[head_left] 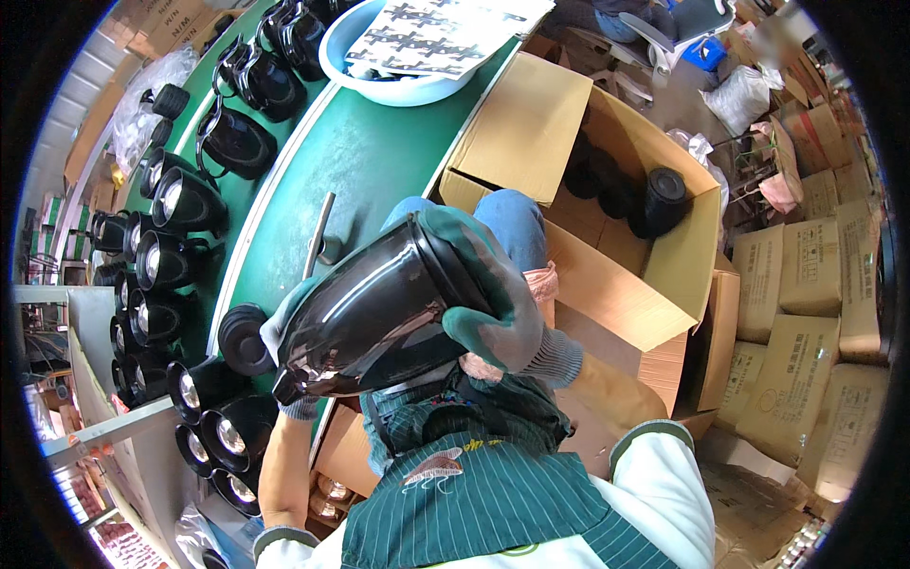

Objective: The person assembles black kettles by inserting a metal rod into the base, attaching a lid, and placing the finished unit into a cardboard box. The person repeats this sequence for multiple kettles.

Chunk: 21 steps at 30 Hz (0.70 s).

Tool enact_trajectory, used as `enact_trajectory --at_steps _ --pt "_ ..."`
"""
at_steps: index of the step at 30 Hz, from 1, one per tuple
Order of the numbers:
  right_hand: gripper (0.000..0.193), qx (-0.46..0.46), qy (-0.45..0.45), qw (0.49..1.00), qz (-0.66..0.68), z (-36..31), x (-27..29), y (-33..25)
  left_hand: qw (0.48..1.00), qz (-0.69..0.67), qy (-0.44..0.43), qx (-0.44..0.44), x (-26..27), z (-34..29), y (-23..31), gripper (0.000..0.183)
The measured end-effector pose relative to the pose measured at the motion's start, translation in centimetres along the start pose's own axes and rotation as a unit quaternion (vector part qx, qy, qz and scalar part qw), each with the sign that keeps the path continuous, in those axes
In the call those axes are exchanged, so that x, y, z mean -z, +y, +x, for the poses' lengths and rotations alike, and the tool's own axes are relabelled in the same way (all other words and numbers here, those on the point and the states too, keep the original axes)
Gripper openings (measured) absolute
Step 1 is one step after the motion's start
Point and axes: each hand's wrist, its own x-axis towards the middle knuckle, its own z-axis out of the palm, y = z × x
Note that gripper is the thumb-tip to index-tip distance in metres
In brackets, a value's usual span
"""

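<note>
A glossy black thermos jug [365, 318] lies tilted across my lap, its narrower spout end to the lower left and its ringed base end to the upper right. My right hand [498, 308], in a green and grey work glove, wraps round the base end. At the spout end my left hand [289, 318], gloved too, grips the far side; most of its fingers are hidden behind the jug. Close by my left hand is a round black lid-like part [245, 339]. A metal rod-like tool [320, 232] stands on the green bench beyond the jug.
Several black jug bodies [166, 258] with shiny inner liners line the left of the green bench [355, 142]. Black handled jugs [237, 142] stand farther back. A light blue basin [417, 92] holds printed sheets. At right, an open cardboard box [687, 256] contains black cylindrical parts; stacked cartons [791, 379] stand beyond.
</note>
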Motion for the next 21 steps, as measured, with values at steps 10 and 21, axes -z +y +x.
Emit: enact_trajectory --at_steps 10,21 --pt "0.085 0.241 -0.113 0.944 -0.195 2.8 0.1 -4.4 0.957 -0.005 -0.268 0.114 -1.5 -0.9 -2.7 0.044" --pt "0.071 -0.229 -0.105 0.963 0.097 0.9 2.8 1.1 0.863 0.368 -0.072 -0.338 -0.5 1.6 9.1 0.038"
